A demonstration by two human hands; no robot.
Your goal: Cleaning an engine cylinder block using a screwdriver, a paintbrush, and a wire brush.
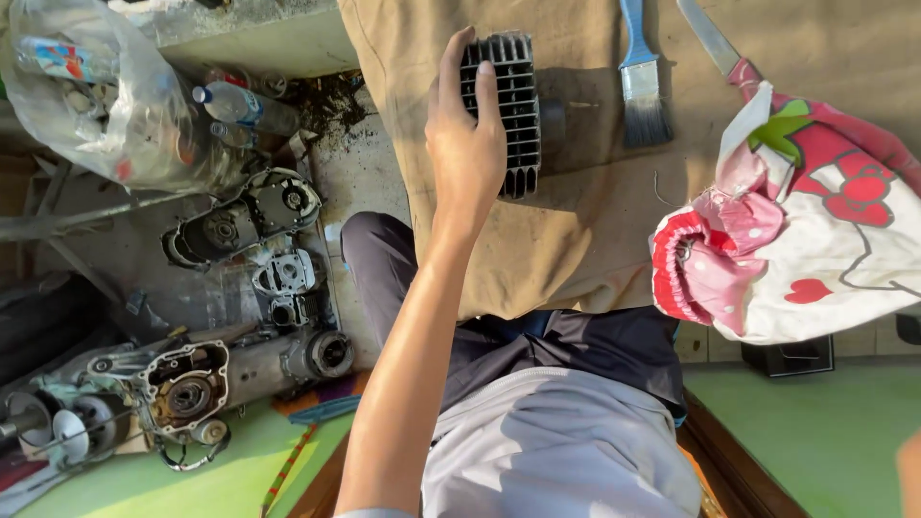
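Note:
My left hand (467,144) reaches forward and grips a dark finned engine cylinder (513,115) by its left side, with the thumb across the fins and the fingers curled over the top corner. The cylinder rests on a tan cloth (576,221) spread over a raised surface in front of me. Only a blurred sliver of skin (909,475) shows at the lower right edge; my right hand itself is out of view.
A blue-handled paintbrush (641,82) and a knife (715,43) lie on the cloth, right of the cylinder. A red, pink and white patterned fabric bag (806,221) sits at the right. Engine casings (192,379) and parts (245,216), a plastic bag (106,91) and a bottle (245,105) lie at the left.

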